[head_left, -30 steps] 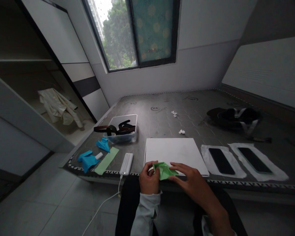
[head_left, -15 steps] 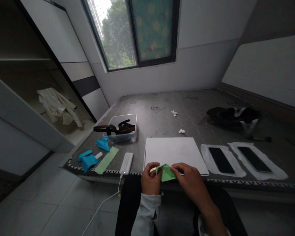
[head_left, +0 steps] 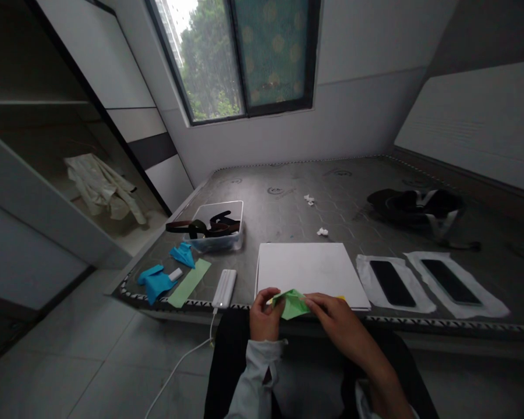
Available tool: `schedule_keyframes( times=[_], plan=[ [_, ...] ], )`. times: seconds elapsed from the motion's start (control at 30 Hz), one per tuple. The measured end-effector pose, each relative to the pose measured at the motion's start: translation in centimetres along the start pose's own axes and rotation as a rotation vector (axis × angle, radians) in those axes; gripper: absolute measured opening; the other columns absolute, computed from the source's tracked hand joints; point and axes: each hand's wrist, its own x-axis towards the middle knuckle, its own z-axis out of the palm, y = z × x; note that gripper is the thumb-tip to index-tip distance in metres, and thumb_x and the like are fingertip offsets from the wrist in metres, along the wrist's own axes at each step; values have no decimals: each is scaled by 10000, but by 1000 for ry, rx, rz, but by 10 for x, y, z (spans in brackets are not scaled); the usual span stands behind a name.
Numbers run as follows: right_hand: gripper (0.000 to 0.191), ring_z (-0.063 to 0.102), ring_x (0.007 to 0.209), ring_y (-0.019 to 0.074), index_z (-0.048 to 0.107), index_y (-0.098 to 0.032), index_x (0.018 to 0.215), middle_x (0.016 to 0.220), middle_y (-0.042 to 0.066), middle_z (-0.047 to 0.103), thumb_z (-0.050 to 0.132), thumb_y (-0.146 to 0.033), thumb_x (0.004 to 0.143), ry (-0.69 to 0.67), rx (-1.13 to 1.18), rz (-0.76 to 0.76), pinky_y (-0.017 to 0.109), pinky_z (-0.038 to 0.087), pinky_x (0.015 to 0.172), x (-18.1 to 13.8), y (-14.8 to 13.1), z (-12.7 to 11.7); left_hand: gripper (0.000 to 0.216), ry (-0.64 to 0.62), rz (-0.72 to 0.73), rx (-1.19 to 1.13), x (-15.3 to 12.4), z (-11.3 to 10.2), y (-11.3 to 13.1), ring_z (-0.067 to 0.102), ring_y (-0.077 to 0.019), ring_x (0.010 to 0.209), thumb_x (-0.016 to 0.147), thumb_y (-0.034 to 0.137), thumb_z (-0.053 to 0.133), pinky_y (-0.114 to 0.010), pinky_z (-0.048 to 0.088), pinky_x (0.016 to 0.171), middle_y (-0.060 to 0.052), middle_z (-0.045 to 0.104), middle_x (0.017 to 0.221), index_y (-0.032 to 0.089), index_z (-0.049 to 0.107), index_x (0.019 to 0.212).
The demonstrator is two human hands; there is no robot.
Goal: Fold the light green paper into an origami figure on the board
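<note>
Pinching one folded green paper [head_left: 291, 304] between left hand [head_left: 264, 317] and right hand [head_left: 332, 311] — lying beyond: one white sheet stack [head_left: 308, 270], two phones [head_left: 390, 282].

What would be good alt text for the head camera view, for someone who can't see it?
Both hands, left and right, pinch a folded green paper at the near edge of a white sheet on a grey mattress. Blue paper folds, a power bank and a box of belts lie left; two phones lie right.
</note>
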Motion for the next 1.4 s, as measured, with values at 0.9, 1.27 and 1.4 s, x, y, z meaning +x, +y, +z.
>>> schedule_keyframes(
  times=[0.9, 1.27, 1.4],
  plan=[
    [301, 596, 1131, 188, 713, -269, 1024, 1222, 42, 646, 429, -340, 954, -30, -56, -48, 336, 433, 1024, 2, -7, 16, 356, -30, -122, 9, -1, -2, -4, 655, -134, 616, 477, 282, 821, -213, 530, 585, 13, 665, 655, 157, 624, 746],
    [207, 606, 1098, 209, 725, -261, 1009, 1198, 49, 645, 581, -302, 865, 2, -149, -46, 345, 428, 1018, 5, -12, 21, 262, 44, -5, -13, -11, 10, 2, 613, -102, 556, 539, 277, 771, -175, 493, 510, 26, 627, 620, 156, 618, 715],
    [213, 622, 1075, 205, 722, -277, 1018, 1202, 40, 649, 585, -279, 855, 10, -170, -41, 337, 447, 989, 4, -13, 20, 260, 34, -19, -4, -12, 12, 3, 600, -86, 558, 545, 276, 773, -161, 488, 521, 33, 618, 619, 154, 616, 712]
  ],
)
